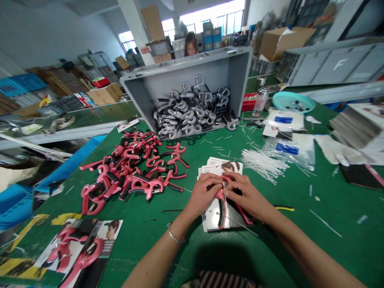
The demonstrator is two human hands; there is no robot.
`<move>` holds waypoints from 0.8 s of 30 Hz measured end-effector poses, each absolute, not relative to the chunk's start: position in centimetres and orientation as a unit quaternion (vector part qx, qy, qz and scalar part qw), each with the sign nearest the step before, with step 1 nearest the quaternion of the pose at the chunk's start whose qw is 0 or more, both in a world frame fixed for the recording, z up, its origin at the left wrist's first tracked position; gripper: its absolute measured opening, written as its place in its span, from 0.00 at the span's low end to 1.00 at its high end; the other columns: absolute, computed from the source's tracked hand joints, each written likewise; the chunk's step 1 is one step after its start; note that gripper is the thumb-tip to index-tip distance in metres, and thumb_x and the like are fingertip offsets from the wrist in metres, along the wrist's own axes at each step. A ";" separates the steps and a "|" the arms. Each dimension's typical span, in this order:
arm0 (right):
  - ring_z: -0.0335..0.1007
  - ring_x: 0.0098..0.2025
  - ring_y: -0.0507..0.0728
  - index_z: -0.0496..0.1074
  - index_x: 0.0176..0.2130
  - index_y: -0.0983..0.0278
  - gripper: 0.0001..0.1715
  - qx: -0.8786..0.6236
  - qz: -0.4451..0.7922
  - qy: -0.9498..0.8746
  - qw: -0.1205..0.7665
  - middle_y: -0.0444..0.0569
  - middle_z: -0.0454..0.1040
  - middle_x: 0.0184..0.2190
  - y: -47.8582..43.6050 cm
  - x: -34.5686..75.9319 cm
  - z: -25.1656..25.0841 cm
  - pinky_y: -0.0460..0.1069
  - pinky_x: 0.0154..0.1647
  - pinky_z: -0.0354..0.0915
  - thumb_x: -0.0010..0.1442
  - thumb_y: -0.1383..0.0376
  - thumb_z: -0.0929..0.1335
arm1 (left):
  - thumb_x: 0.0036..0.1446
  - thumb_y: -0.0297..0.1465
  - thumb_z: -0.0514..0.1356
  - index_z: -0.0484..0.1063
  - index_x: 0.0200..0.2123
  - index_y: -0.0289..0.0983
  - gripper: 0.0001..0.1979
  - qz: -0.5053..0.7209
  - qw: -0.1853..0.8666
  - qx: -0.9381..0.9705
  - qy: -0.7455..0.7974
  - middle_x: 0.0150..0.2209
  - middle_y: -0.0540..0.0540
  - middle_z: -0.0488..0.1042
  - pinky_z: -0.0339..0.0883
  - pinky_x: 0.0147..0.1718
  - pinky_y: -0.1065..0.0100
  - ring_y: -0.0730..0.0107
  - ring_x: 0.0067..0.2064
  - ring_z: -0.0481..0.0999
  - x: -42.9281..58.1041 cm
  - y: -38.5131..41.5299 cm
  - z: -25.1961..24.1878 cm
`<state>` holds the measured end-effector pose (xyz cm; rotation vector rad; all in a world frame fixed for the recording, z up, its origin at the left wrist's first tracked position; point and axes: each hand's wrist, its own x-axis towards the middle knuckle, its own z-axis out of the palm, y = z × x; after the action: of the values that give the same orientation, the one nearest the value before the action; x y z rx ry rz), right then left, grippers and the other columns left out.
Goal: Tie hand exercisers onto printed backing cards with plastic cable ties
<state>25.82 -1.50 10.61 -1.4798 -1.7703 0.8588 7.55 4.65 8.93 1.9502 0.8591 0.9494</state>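
Observation:
Both my hands work at the middle of the green table (330,208). My left hand (203,195) is closed on the top of a pink hand gripper (222,208) that lies on a printed backing card (213,216). My right hand (244,195) pinches the same pink hand gripper from the right, fingers pressed at its spring end. A stack of more printed cards (220,165) lies just beyond my fingers. A thin white cable tie seems to run across the card under my right hand.
A heap of pink hand grippers (132,172) lies to the left. A tilted grey crate (192,84) holds grey hand grippers (192,112). White cable ties (262,162) and plastic bags (289,146) lie right. Packaged grippers on cards (81,248) sit near left. A person (191,44) stands behind the crate.

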 end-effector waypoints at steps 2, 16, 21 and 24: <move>0.55 0.64 0.65 0.78 0.32 0.59 0.14 -0.571 0.322 -0.673 0.342 0.50 0.68 0.59 -1.2 25.8 10.2 0.64 0.64 0.50 0.63 0.55 0.67 | 0.59 0.29 0.63 0.80 0.36 0.40 0.05 0.375 0.389 0.774 0.330 0.40 0.45 0.79 0.63 0.52 0.58 0.63 0.47 0.74 7.4 4.6 9.0; 0.50 0.67 0.64 0.63 0.60 0.59 0.23 -0.585 0.207 -0.708 0.337 0.55 0.58 0.65 -3.6 25.0 8.4 0.64 0.65 0.52 0.68 0.61 0.62 | 0.59 0.32 0.61 0.75 0.31 0.37 0.06 0.408 0.536 0.633 0.382 0.32 0.48 0.76 0.67 0.41 0.64 0.66 0.36 0.74 8.6 4.8 10.3; 0.54 0.63 0.65 0.62 0.62 0.60 0.24 -0.635 0.165 -0.666 0.356 0.58 0.60 0.63 -2.7 23.7 7.7 0.65 0.62 0.54 0.68 0.64 0.58 | 0.61 0.27 0.57 0.74 0.32 0.39 0.07 0.371 0.298 0.822 0.312 0.38 0.44 0.77 0.62 0.52 0.55 0.60 0.46 0.72 9.2 1.7 12.1; 0.57 0.60 0.67 0.66 0.59 0.61 0.23 -0.645 0.166 -0.670 0.326 0.57 0.62 0.63 -1.7 23.3 8.1 0.65 0.58 0.56 0.67 0.66 0.58 | 0.63 0.28 0.56 0.74 0.35 0.38 0.07 0.322 0.269 0.870 0.260 0.40 0.43 0.78 0.61 0.52 0.54 0.59 0.46 0.72 8.2 0.8 11.8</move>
<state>23.28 -1.70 8.06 -1.6913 -1.7563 0.4361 8.23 0.82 11.78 2.3455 0.7020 0.8673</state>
